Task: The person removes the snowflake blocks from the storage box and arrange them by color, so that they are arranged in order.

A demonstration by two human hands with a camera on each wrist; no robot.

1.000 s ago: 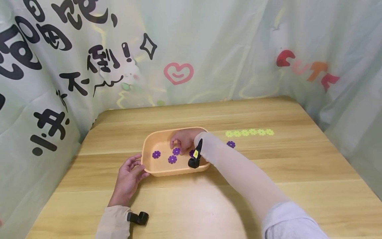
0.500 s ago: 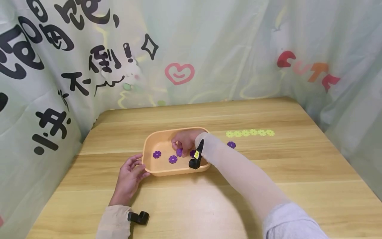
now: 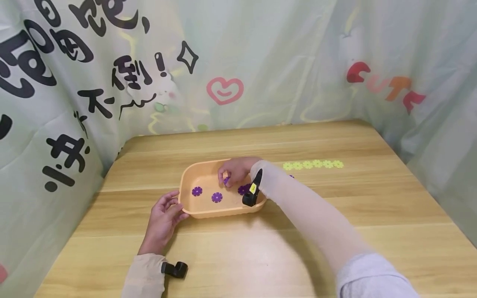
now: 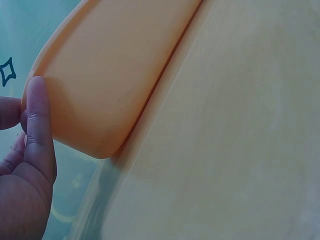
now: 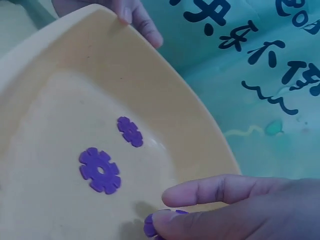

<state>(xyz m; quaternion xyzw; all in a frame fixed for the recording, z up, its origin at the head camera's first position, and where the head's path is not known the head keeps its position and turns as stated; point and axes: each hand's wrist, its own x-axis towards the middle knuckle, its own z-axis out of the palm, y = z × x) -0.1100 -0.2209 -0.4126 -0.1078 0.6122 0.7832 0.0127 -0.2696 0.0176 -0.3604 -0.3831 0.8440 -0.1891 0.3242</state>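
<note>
one purple flower piece (image 3: 226,181) is pinched between the thumb and forefinger of my right grip (image 3: 237,170), which is narrow around it and inside the orange tub (image 3: 223,213). my fingers hide part of the piece. two other purple pieces (image 3: 217,197) lie flat and apart on the tub's bottom, to the left of that hand. some purple bits (image 3: 244,189) show beside the black camera (image 3: 249,200) on my right wrist, which covers part of them, so i cannot tell how many there are. my left grip (image 3: 162,219) holds the tub by the rim at its left end. the tub is on the wooden worktop (image 3: 238,256). beyond my right sleeve (image 3: 298,207), six yellow flower pieces (image 3: 307,164) run in a close row, and a sliver of purple (image 3: 292,176) peeks out between row and sleeve.
</note>
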